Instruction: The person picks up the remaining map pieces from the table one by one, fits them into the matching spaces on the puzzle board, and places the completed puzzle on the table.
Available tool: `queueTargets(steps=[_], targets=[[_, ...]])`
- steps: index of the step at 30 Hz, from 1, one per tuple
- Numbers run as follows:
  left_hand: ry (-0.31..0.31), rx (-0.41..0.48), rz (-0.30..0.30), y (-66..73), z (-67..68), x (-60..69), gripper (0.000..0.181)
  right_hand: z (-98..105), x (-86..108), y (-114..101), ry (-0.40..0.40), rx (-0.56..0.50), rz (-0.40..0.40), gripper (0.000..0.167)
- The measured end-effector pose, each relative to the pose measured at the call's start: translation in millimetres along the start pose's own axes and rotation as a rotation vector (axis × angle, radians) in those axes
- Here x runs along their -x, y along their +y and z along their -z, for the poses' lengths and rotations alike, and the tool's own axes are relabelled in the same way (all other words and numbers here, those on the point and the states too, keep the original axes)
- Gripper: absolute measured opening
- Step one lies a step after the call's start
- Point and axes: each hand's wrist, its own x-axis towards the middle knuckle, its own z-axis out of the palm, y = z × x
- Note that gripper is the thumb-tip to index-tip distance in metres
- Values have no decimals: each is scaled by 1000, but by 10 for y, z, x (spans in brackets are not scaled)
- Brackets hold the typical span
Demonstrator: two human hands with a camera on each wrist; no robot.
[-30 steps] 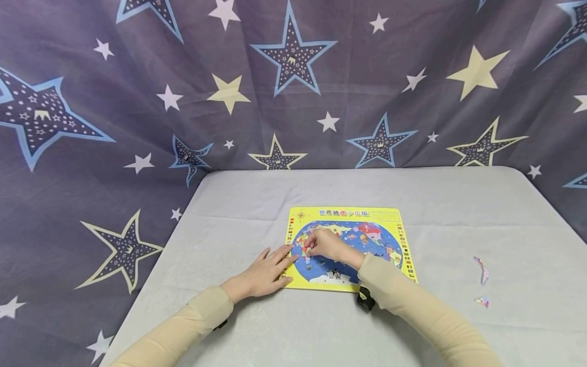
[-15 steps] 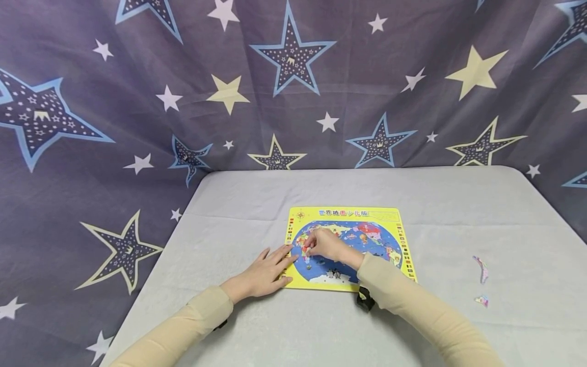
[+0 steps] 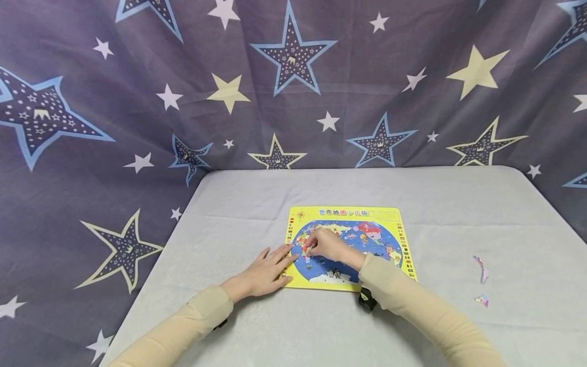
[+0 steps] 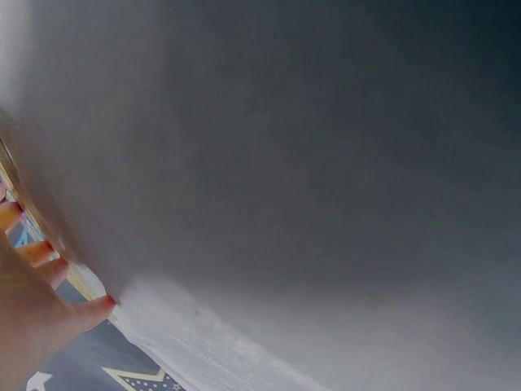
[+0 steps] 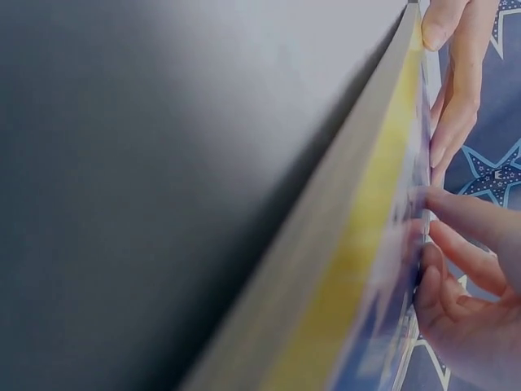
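Observation:
A yellow-bordered world map puzzle board (image 3: 321,284) lies flat on the table in the head view. My left hand (image 3: 260,275) rests with spread fingers on its left edge. Over the left part of the blue map, my right hand (image 3: 327,243) has its thumb and fingers curled together at the surface, pinching what looks like a small puzzle piece, mostly hidden by the fingers. The right wrist view shows this right hand (image 5: 468,269) low against the board's face, the left hand (image 5: 460,90) beyond. In the left wrist view the left hand (image 4: 41,301) touches the board's edge.
On the grey-covered table (image 3: 243,204), right of the board, lie a curved pinkish puzzle piece (image 3: 482,270) and a smaller piece (image 3: 482,302) nearer me. A dark star-patterned curtain (image 3: 293,122) hangs behind the table and along its left side.
Almost nothing differs. Both hands keep their places on the board, and the two loose pieces lie where they were.

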Motion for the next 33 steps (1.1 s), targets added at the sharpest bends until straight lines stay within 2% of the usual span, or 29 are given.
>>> queueTargets(steps=[3,9,27,33], targets=[[-2,-2,0,3,9,0,57,-1,2,9,13,8,3,8],[-15,-3,6,7,19,-2,57,-4,3,18,31,13,-46,5],[-20,-14,16,15,7,0,57,-30,1,19,49,37,-67,3],[-18,-9,15,18,15,3,57,-17,4,11,45,32,-42,3]])
